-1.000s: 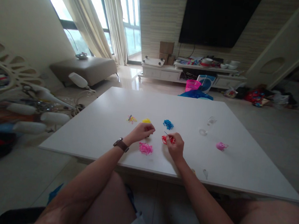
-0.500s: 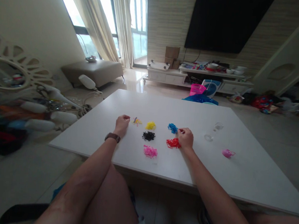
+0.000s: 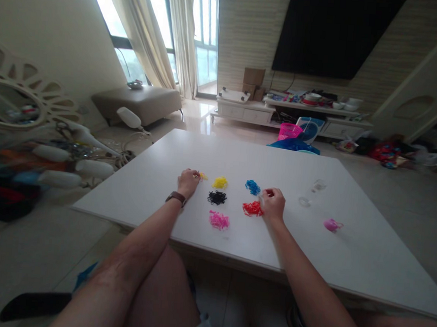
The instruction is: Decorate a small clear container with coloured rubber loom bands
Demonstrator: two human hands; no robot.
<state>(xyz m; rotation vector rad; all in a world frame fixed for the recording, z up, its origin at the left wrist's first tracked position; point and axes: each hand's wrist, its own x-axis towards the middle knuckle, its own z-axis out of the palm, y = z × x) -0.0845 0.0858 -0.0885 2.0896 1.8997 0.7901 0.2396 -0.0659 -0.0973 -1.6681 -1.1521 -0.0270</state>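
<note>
My left hand [image 3: 188,182], with a dark band on its wrist, reaches into a small pile of mixed-colour rubber bands [image 3: 203,176]. Its fingertips are pinched and partly cover that pile. My right hand [image 3: 274,203] rests beside the blue rubber bands [image 3: 253,187] and the red rubber bands [image 3: 252,208], thumb and fingers closed together. What either hand holds is too small to make out. Between my hands lie separate piles of yellow rubber bands [image 3: 220,182], black rubber bands [image 3: 217,197] and pink rubber bands [image 3: 219,220].
On the right of the white table [image 3: 346,264] are a clear container [image 3: 319,185], a clear round lid [image 3: 304,202] and a pink-purple object [image 3: 332,225]. Beyond the far edge stand a pink basket [image 3: 289,132] and a low cabinet [image 3: 241,113].
My left hand has moved right, onto the mixed-colour pile, covering part of it. My right hand has shifted slightly right, away from the blue pile.
</note>
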